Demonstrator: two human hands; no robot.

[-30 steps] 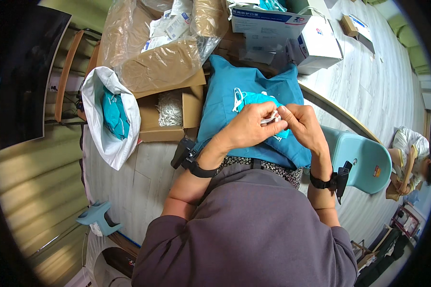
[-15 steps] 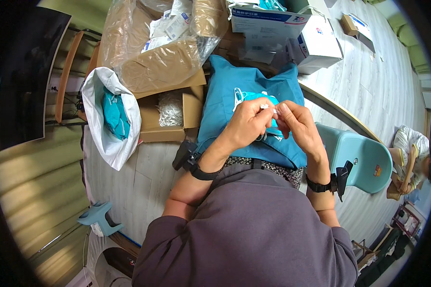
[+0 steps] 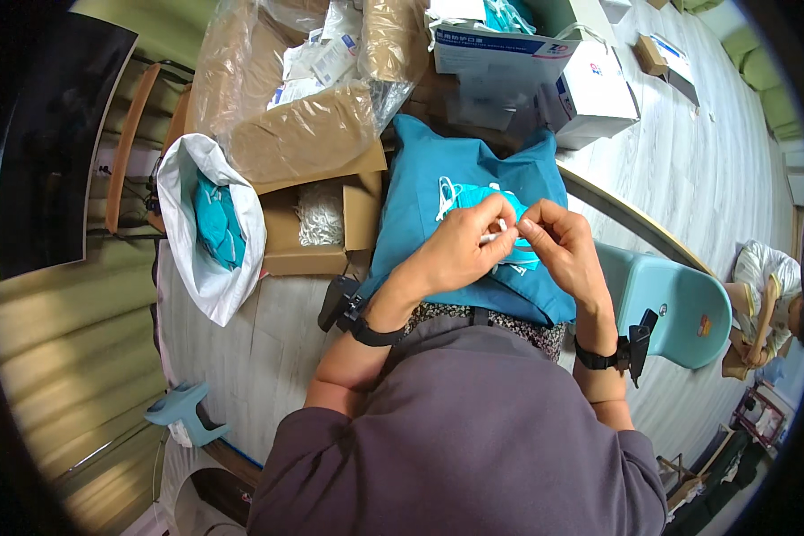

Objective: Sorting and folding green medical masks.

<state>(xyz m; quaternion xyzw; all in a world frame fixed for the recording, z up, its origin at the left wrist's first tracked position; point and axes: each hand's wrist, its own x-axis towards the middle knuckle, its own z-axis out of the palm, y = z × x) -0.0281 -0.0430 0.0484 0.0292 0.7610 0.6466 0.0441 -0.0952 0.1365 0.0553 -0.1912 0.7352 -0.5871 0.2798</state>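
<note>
Closest to us was a dark purplish shirt (image 3: pixel 460 420), with a black strap and a black device on each wrist. Beyond it, we had both hands raised over our lap. Our left hand (image 3: pixel 467 248) was curled, its fingers pinching a thin white cord (image 3: pixel 489 238), soft-looking and matte, with a short doubled piece showing between thumb and forefinger. Our right hand (image 3: pixel 566 255) was just beside it, thumb and forefinger drawn close together; we could not tell whether they gripped the cord's end.

Just under the fingers lay a turquoise face mask (image 3: pixel 476 193), partly hidden by our hands. Its fabric looked bright and smooth, with small white print near the lower right edge, and white ear loops (image 3: pixel 447 195) curled out at its left end. It rested on a duller blue cushion (image 3: pixel 415 174), creased and peaked at its two far corners.

To the right we saw a pale teal plastic chair (image 3: pixel 679 304). To the left stood an open cardboard box (image 3: pixel 305 261) with a tangle of white cords (image 3: pixel 320 214) and a white sack (image 3: pixel 177 192) containing turquoise masks (image 3: pixel 217 223). Farther off were a plastic-lined carton (image 3: pixel 308 134) of white packets and a white-and-blue box (image 3: pixel 500 54).
</note>
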